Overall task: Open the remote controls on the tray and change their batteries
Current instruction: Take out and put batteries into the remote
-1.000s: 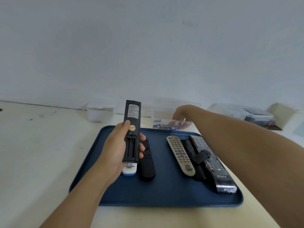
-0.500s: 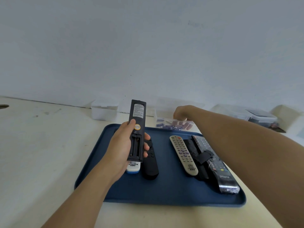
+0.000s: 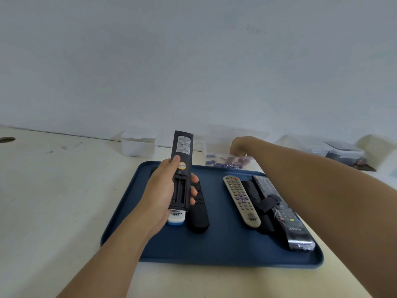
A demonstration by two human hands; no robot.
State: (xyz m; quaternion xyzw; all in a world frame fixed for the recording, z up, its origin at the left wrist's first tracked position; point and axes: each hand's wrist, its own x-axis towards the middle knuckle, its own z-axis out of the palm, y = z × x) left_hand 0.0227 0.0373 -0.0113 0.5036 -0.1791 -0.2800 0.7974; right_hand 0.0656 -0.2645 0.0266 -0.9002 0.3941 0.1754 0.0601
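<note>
My left hand (image 3: 165, 188) holds a long black remote (image 3: 181, 168) back side up above the blue tray (image 3: 225, 250); its battery compartment is uncovered and looks empty. My right hand (image 3: 239, 145) reaches into a clear box of purple batteries (image 3: 225, 163) behind the tray, and its fingers are hidden. On the tray lie a white-and-blue remote (image 3: 176, 218), a small black remote (image 3: 198, 214), a grey remote (image 3: 241, 200) and two dark remotes (image 3: 279, 211).
A white lidded box (image 3: 138, 145) stands behind the tray at the left. More clear containers (image 3: 335, 150) sit at the back right against the wall. The white table (image 3: 53, 201) extends to the left, with a round hole (image 3: 7, 139) at its far left.
The view shifted slightly, so the tray sits a little further right in frame. My right hand stays at the battery box and my left hand keeps the black remote raised.
</note>
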